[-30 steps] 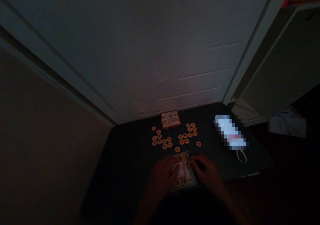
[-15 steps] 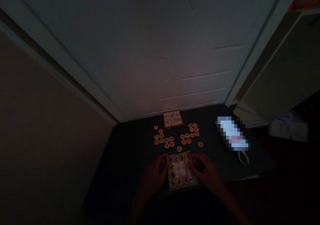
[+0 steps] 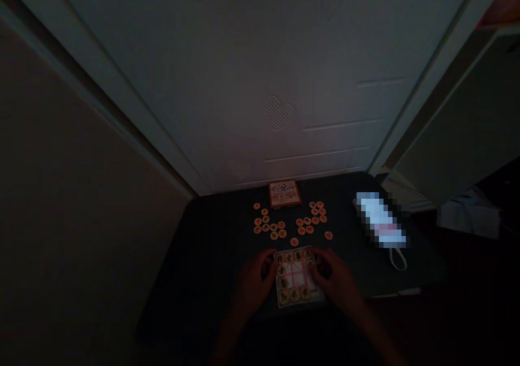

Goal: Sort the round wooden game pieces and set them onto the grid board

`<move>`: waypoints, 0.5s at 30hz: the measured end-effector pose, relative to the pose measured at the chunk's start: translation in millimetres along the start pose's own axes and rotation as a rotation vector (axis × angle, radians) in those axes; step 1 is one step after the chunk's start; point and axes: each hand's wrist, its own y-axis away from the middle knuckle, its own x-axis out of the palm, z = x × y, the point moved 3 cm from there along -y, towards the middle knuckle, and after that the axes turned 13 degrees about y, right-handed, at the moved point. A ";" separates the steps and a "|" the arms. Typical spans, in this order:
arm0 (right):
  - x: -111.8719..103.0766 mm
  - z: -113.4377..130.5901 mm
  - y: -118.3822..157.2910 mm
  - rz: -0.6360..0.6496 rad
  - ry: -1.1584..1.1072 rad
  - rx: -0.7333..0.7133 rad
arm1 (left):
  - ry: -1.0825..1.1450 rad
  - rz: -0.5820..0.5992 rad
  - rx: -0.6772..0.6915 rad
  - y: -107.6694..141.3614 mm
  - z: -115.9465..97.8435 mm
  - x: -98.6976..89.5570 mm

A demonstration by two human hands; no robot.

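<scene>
A shallow square box [image 3: 298, 273] with pink lines on its white bottom sits near the front of the dark table. Several round Chinese chess pieces [image 3: 294, 294] with dark characters lie along its edges inside. My left hand [image 3: 255, 279] grips the box's left side, its fingers curled with the thumb at the rim. On the opposite side, my right hand [image 3: 335, 274] is closed on the box, its thumb over the right edge. Beyond the box, loose chess pieces [image 3: 309, 229], mostly red-marked, lie in two groups; a single red-marked piece [image 3: 294, 242] is just behind the far rim.
A printed box lid [image 3: 284, 194] lies at the back of the table [image 3: 211, 247], against a pale panel [image 3: 244, 84] with embossed hearts. On the right is a blurred-out bright device [image 3: 379, 220] with a white loop strap [image 3: 398, 260]. The room is dim.
The camera view has shifted slightly, so everything appears a little further right. Both hands keep their hold on the box, and the pieces stay in the same arrangement.
</scene>
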 end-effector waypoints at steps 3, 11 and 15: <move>-2.9 1.8 0.8 -0.016 0.010 0.003 | 0.029 0.003 -0.004 -1.9 1.3 -4.2; -7.8 -1.8 3.5 -0.010 -0.025 0.030 | -0.158 -0.118 0.248 -41.6 -3.6 -38.5; -7.5 -1.3 3.8 -0.034 -0.028 0.017 | -0.340 -0.151 0.265 -75.9 -13.2 -54.3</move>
